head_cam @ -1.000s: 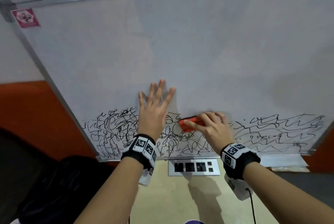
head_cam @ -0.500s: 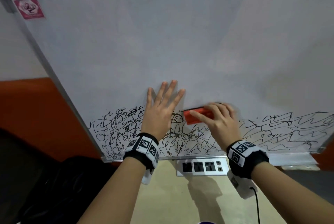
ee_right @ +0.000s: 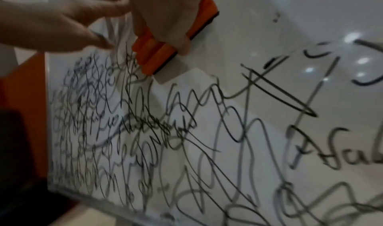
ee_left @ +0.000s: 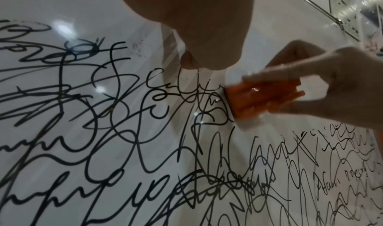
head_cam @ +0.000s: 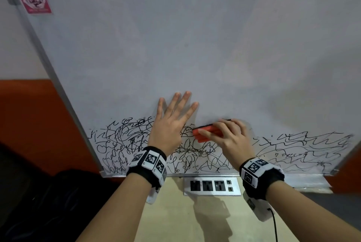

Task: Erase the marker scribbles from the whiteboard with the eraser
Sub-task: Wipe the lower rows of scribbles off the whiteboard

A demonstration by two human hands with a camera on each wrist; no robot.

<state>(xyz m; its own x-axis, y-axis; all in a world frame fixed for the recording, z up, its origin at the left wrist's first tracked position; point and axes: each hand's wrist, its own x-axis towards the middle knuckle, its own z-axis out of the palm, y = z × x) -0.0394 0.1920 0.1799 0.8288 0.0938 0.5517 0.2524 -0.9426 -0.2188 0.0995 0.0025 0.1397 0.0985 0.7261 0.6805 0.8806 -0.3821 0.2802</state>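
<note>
A large whiteboard (head_cam: 195,46) leans in front of me, its upper part wiped and a band of black scribbles (head_cam: 125,144) along the bottom. My left hand (head_cam: 172,122) lies flat on the board with fingers spread, over the scribbles' top edge. My right hand (head_cam: 228,136) grips an orange eraser (head_cam: 205,134) and presses its dark pad to the board just right of the left hand. In the left wrist view the eraser (ee_left: 263,100) sits among the scribbles (ee_left: 103,131). In the right wrist view the fingers (ee_right: 165,16) wrap the eraser (ee_right: 157,54).
A red sticker (head_cam: 34,1) marks the board's top-left corner. Below the bottom frame lies a metal floor socket panel (head_cam: 212,186) on a beige floor. An orange wall band (head_cam: 29,124) and a dark bag (head_cam: 48,202) are at the left.
My right hand has moved the eraser up and a little rightward along the top of the scribble band. The left hand stays flat on the board.
</note>
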